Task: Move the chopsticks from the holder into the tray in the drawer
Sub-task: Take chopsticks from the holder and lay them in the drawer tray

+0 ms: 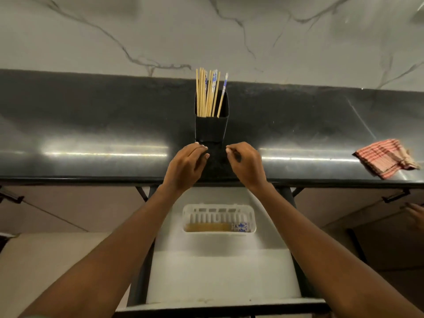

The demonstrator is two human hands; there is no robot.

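The lower halves of the bamboo chopsticks [207, 95] are hidden inside the tall black square-sided holder [211, 128], which stands upright on the dark polished stone desk [91, 125]. They stand nearly vertical, long axes up and down, a few with blue-and-white patterned tops. One leans off to the right of the bunch.

Below the holder, past the desk's front edge, the open white drawer [218, 271] carries a white slotted plastic tray [252, 216]. The laid chopsticks [213, 227] in it are blurred and lie flat, long axes left to right, patterned ends to the right.

The left grip [185, 164], a bare hand, hovers at the holder's lower left corner with loosely curled fingers and nothing seen in it. Whether its fingertips touch the holder is unclear. The right grip [246, 164] sits just right of the holder's base, likewise loosely curled and holding nothing visible.

Far right of the holder, a red-striped folded cloth [387, 158] lies on the desk.
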